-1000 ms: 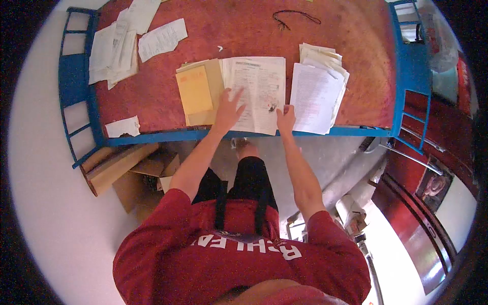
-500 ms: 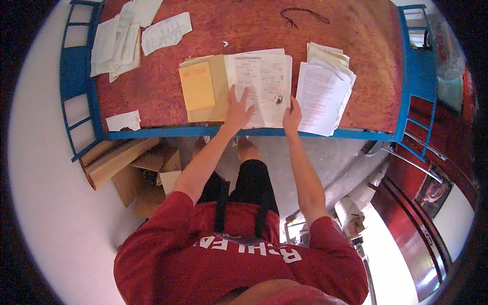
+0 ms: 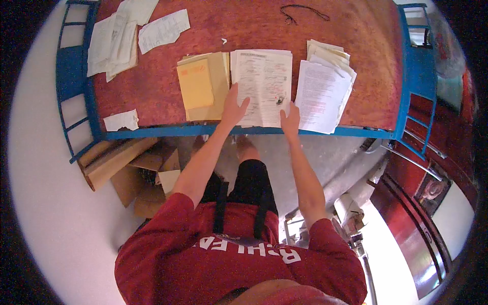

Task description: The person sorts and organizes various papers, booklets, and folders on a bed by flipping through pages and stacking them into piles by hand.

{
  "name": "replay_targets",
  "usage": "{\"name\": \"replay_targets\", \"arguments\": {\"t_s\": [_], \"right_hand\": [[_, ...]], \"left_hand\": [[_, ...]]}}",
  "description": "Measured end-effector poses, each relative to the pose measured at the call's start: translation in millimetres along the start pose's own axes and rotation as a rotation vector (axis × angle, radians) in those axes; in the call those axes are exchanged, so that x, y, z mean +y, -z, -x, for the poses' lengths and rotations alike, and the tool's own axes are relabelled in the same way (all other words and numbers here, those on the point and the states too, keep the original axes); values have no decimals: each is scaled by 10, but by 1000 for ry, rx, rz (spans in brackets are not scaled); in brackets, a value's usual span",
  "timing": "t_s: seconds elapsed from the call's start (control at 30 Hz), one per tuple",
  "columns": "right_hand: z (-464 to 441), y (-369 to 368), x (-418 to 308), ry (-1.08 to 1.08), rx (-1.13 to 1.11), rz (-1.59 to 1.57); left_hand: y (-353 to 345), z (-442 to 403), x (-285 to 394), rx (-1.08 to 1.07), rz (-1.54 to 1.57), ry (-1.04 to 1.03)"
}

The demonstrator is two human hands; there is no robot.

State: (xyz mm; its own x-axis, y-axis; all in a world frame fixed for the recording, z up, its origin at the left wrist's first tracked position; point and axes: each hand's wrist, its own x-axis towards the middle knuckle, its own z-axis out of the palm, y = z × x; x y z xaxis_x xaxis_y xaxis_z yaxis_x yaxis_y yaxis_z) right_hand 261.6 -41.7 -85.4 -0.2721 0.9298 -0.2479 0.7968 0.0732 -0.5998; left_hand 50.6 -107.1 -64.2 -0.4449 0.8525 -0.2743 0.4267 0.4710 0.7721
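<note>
A stack of printed sheets (image 3: 262,84) with a dark picture near its lower right lies at the table's front edge, between my hands. My left hand (image 3: 234,108) holds the left side, its fingers along the edge and its thumb over the page. At the lower right corner, my right hand (image 3: 290,120) grips the edge with the thumb on top. Left of the sheets lie a yellow envelope (image 3: 195,84) and a brown folder (image 3: 219,76). A pile of white printed papers (image 3: 323,94) sits just right of my right hand.
The reddish table (image 3: 244,25) has a blue metal frame (image 3: 254,131). Loose papers (image 3: 109,43), a torn sheet (image 3: 163,31) and a small paper piece (image 3: 122,120) lie left. A dark cord (image 3: 307,11) rests at the back. Below stands an open cardboard box (image 3: 137,183).
My left hand has slid from the page to its left edge. The sheets now stand apart from the folder, squared up. My right hand has shifted slightly down.
</note>
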Motion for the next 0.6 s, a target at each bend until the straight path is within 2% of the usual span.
{"name": "replay_targets", "arguments": {"t_s": [0.13, 0.2, 0.23, 0.3, 0.33, 0.4, 0.47, 0.53, 0.57, 0.6], "right_hand": [[-21, 49, -67, -54, -58, -64], [49, 30, -217, 113, 153, 124], [54, 50, -316, 119, 150, 121], [63, 109, -506, 384, 56, 262], [99, 101, -607, 388, 58, 263], [163, 45, -804, 540, -76, 449], [190, -86, -799, 538, -132, 401], [198, -74, -935, 453, -111, 446], [192, -161, -899, 460, -50, 450], [186, -170, -971, 467, -52, 452]], "left_hand": [[-42, 15, -21, 82, 32, 30], [-77, 15, -35, 86, 28, 33], [-71, 9, -59, 95, 21, 38], [-71, -2, -121, 96, 32, 33], [-54, -10, -116, 89, 47, 27], [30, 7, -57, 47, 67, 30], [210, 21, 41, 12, 82, 41], [371, 5, 114, -162, 225, 73], [337, -5, 24, -151, 227, 72], [214, 26, -147, -36, 111, -58]]}}
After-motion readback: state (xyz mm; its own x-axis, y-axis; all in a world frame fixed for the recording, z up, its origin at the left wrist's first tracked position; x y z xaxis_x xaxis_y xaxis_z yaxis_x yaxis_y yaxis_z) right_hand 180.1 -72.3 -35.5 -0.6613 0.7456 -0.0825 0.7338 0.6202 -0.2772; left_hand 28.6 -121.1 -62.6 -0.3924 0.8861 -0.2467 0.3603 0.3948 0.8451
